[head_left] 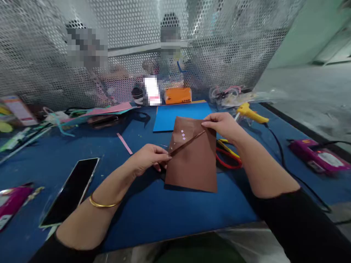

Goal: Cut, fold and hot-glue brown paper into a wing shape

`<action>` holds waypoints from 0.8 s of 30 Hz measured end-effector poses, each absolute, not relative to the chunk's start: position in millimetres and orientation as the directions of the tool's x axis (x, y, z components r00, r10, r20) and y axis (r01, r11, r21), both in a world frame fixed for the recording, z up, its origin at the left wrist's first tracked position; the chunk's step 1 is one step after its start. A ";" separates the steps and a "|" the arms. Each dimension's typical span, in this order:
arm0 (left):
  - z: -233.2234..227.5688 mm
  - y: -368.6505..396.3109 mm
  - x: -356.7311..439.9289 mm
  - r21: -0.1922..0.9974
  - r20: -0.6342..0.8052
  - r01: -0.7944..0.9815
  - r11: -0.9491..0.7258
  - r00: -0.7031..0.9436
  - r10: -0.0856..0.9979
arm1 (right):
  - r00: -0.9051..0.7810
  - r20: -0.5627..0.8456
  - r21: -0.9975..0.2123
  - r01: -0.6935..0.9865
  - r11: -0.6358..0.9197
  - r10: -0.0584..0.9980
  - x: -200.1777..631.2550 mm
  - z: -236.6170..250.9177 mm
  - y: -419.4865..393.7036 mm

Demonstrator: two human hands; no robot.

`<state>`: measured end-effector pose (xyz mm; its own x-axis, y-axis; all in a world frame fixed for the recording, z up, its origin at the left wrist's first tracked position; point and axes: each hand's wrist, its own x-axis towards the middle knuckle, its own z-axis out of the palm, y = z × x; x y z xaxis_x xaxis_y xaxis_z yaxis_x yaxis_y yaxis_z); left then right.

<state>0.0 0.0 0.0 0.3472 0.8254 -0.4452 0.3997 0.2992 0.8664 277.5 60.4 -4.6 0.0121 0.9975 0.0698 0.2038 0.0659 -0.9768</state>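
blue table: open at the near edge, crowded toward the back and sides

bare blue table (153, 212) along the near edge, between phone (71, 190) at the near left and brown sheet (194, 160) mid-table. red-handled scissors (229, 157) lie just right of the sheet; glue gun (251, 112) and its cable block the right side. perforated screen (131, 47) closes the far edge.

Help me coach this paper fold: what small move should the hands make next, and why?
Probably press along the diagonal crease. The left hand pinches its lower end, the right hand its upper end on the brown paper, and the fold looks raised rather than flat.
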 end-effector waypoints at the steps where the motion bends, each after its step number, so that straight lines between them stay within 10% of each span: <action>1: 0.0 -0.4 -0.7 0.867 -0.445 0.398 0.300 0.345 0.827 | 0.030 0.073 -0.979 0.195 0.066 0.997 277.7 -4.8 61.3; 15: 5.5 -1.0 -4.0 0.877 -0.421 0.356 0.324 0.242 0.874 | 0.421 -0.060 -0.985 -0.172 0.015 0.905 293.9 -11.2 81.0; 24: 15.7 4.0 -16.6 0.900 -0.397 0.230 0.369 0.085 0.914 | 0.371 -0.072 -0.995 0.031 -0.090 0.926 276.4 -26.7 88.8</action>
<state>-16.6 4.0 15.7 0.0854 0.9139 -0.3969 0.2299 0.3695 0.9003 276.4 88.8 -26.7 0.3706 0.9260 -0.0724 0.0313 -0.0904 -0.9954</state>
